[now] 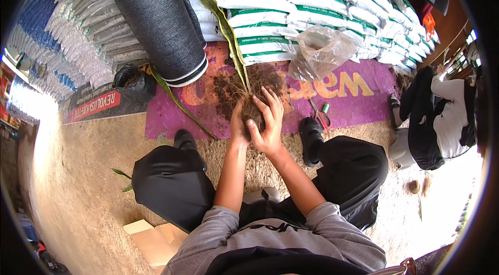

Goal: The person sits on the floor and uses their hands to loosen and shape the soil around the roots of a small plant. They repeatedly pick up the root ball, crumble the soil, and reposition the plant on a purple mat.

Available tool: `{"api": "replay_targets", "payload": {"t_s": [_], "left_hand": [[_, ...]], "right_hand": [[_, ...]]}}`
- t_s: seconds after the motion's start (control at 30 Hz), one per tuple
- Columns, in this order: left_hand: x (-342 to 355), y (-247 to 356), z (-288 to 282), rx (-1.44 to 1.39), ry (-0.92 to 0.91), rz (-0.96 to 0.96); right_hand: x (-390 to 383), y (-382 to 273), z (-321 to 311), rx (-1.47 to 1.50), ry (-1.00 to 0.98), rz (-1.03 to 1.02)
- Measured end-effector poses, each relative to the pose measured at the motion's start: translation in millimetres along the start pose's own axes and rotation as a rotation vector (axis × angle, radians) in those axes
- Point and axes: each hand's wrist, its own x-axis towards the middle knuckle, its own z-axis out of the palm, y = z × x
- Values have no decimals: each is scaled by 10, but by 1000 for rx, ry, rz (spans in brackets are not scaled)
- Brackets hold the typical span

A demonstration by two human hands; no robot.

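A snake plant (232, 38) with tall, yellow-edged green leaves stands between my hands, its leaves pointing away from me. My left hand (238, 122) presses against the left side of its root ball (251, 115), a clump of dark soil and fine brown roots. From the other side, my right hand (268, 123) curves around the same clump, thumb toward me. Loose dark soil (223, 88) is scattered on the purple printed mat (163, 114) beneath. A single long leaf (179, 103) lies on the mat to the left.
Red-handled scissors (323, 119) and a small green spool (326, 108) lie right of my hands. Behind are a clear plastic bag (322, 54), stacked white-and-green sacks (260, 17) and a black mesh roll (156, 15). A black pot bag (130, 77) sits left; another person (442, 114) is at right.
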Motion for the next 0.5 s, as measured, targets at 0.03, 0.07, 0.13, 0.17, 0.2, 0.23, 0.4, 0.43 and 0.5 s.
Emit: {"api": "replay_targets", "payload": {"t_s": [0.03,0.07,0.13,0.17,0.2,0.23,0.4,0.43,0.5], "left_hand": [[7,-10,-23,22,13,24],[0,-4,18,45,27,45],[-11,15,100,124,88,78],[-31,62,165,98,93,41],[-18,68,171,95,114,52],[-11,68,174,91,135,63],[131,57,-167,50,96,41],[147,68,-220,-3,95,19],[163,101,-272,-6,197,59]], "right_hand": [[1,11,8,21,-2,9],[2,26,18,42,-3,20],[24,59,19,97,-3,50],[43,63,18,135,-14,80],[56,58,14,177,-1,98],[69,47,4,219,12,116],[104,4,56,350,-28,166],[56,58,83,366,1,207],[1,111,86,483,90,333]]}}
